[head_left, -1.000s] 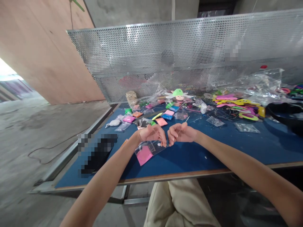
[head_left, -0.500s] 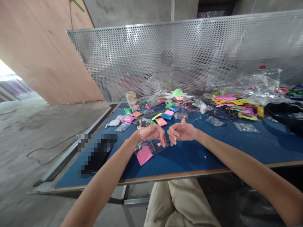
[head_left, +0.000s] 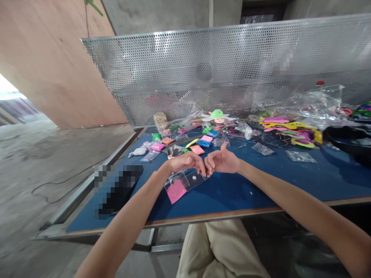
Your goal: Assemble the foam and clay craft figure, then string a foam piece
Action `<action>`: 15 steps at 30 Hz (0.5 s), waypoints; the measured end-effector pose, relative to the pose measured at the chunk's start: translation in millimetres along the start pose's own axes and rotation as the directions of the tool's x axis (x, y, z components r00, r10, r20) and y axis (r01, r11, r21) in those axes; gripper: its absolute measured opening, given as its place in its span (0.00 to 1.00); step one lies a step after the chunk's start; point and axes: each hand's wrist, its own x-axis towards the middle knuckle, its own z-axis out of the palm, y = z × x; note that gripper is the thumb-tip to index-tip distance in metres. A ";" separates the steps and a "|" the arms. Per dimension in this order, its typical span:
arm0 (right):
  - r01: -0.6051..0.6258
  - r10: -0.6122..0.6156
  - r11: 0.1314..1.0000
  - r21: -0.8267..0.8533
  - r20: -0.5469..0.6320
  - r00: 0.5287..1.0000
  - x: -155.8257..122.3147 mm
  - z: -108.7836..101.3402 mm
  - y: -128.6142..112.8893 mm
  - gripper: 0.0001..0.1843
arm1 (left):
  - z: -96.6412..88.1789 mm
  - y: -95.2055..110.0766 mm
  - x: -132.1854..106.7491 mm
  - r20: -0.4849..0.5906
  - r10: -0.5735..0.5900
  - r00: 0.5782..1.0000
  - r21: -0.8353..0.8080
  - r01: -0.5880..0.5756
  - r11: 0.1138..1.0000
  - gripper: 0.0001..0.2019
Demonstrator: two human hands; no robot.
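My left hand (head_left: 189, 162) and my right hand (head_left: 222, 161) meet at the fingertips just above the blue table. Both are closed, fingers curled and pinched together; whatever sits between them is hidden or too small to make out. The right thumb points up. Right below the fingers lies a clear plastic bag (head_left: 199, 179) with a small white round piece (head_left: 194, 178) on or in it. Against its left end is a pink packet (head_left: 176, 191) in clear wrapping.
Behind my hands lie several coloured packets (head_left: 197, 150) and a green-capped figure (head_left: 217, 114). Foam cut-outs (head_left: 290, 124) and a black bowl-like thing (head_left: 348, 143) are on the right, a dark flat object (head_left: 123, 189) on the left. A perforated metal panel (head_left: 179, 69) closes the back.
My left fingers have shifted right to touch the right fingertips, closing the small gap between the hands. The white round piece is now uncovered. The bag and pink packet have hardly moved.
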 end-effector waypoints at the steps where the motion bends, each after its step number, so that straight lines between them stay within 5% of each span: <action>1: -0.003 0.003 1.000 -0.005 0.022 1.000 0.2 -0.3 0.3 0.46 | 0.4 1.0 0.1 0.012 -0.009 1.000 0.006 0.009 1.000 0.41; 10: 0.033 -0.033 0.995 -0.090 0.002 0.999 -9.9 -12.2 -7.5 0.36 | -9.7 6.7 -10.1 -0.025 -0.064 0.998 0.049 0.065 0.997 0.36; 15: 0.093 -0.135 0.972 -0.217 -0.186 0.973 -8.5 -18.9 -9.2 0.33 | -13.7 2.9 -9.6 -0.287 0.051 0.956 0.097 -0.024 0.995 0.27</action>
